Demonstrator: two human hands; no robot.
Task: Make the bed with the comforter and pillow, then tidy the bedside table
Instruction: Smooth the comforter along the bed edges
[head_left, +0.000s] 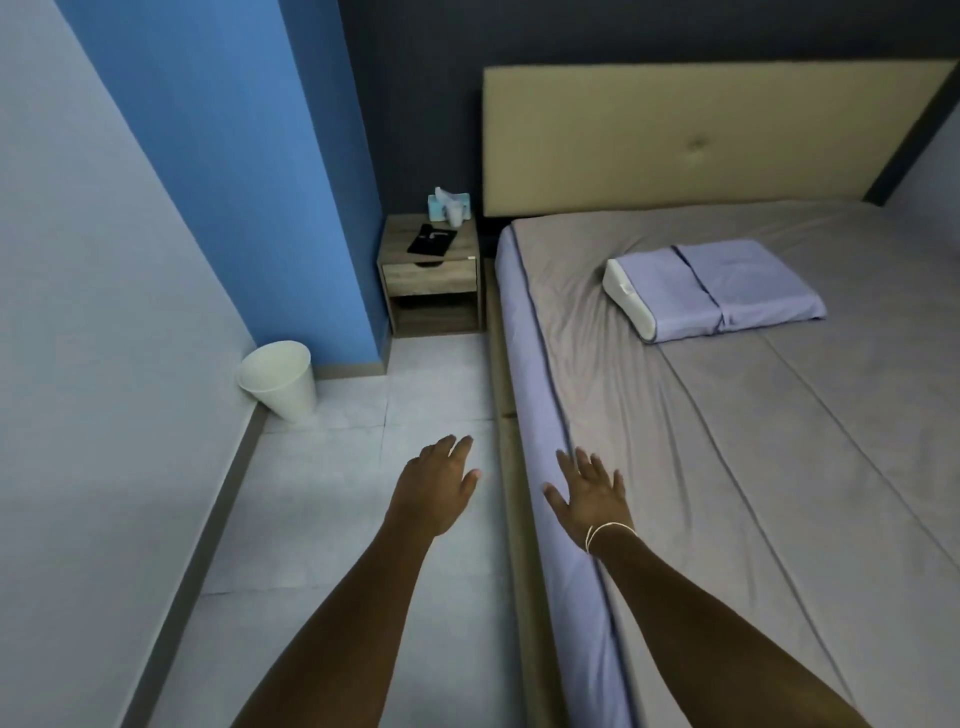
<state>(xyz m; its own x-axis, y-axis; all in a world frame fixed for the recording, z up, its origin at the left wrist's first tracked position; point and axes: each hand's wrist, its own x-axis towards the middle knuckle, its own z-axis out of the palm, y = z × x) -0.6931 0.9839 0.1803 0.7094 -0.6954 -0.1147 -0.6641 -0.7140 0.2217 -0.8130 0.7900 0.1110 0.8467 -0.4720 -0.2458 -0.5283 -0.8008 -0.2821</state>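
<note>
A grey comforter (753, 467) lies spread over the bed (524, 395), with some creases near the left edge. A lilac pillow (722, 291) lies flat near the beige headboard (691, 135). A wooden bedside table (431, 270) stands left of the bed and carries a tissue box (441, 203), a small white cup (455, 213) and a flat black item (431, 240). My left hand (439, 480) hovers over the floor, fingers relaxed and holding nothing. My right hand (589, 493) is spread open over the bed's left edge.
A white waste bin (280, 379) stands on the tiled floor (363, 519) by the left wall. A blue wall column (249, 156) flanks the bedside table. The aisle between wall and bed is narrow.
</note>
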